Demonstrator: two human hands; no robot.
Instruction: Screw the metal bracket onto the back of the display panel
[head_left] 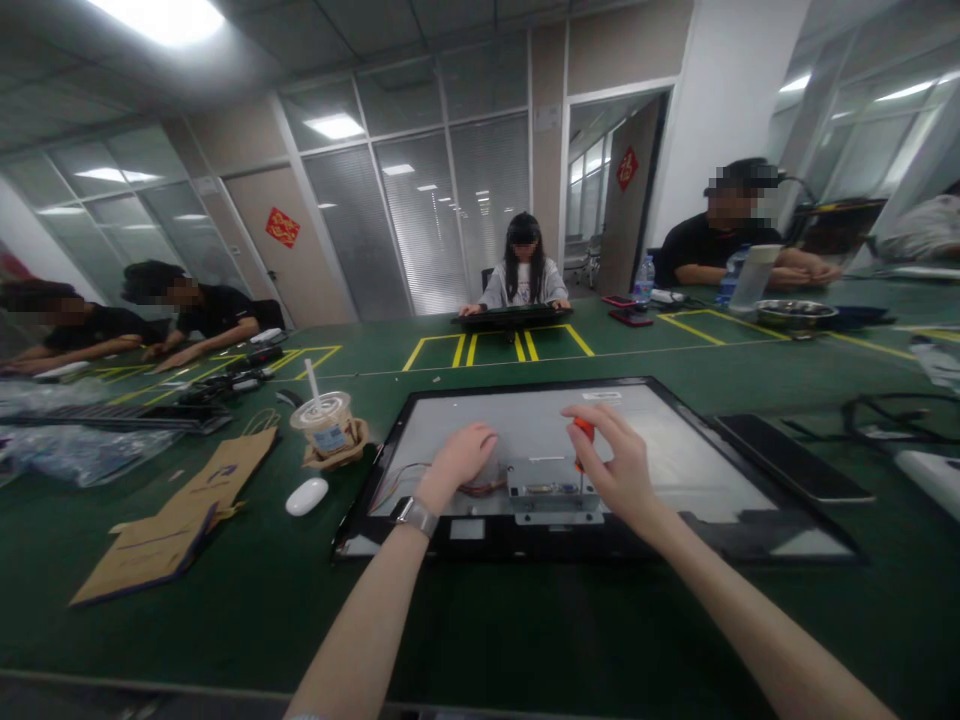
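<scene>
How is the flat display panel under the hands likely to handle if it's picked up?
The display panel looks broad and thin, so it may flex if lifted by one edge. The metal box sits toward its near edge, so that side is probably heavier. Exposed wires beside the box could snag.

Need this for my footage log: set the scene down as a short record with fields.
Left hand: over the display panel, left of the metal connector box; contact unclear
Left wrist: silver-banded watch
Right hand: holds an orange-handled screwdriver, shaft down at the box
Display panel: flat, silver back up, on the green table
Left of panel: drink cup in cardboard carrier, white computer mouse, kraft paper bag
Across table: person, both hands on another dark panel
</scene>
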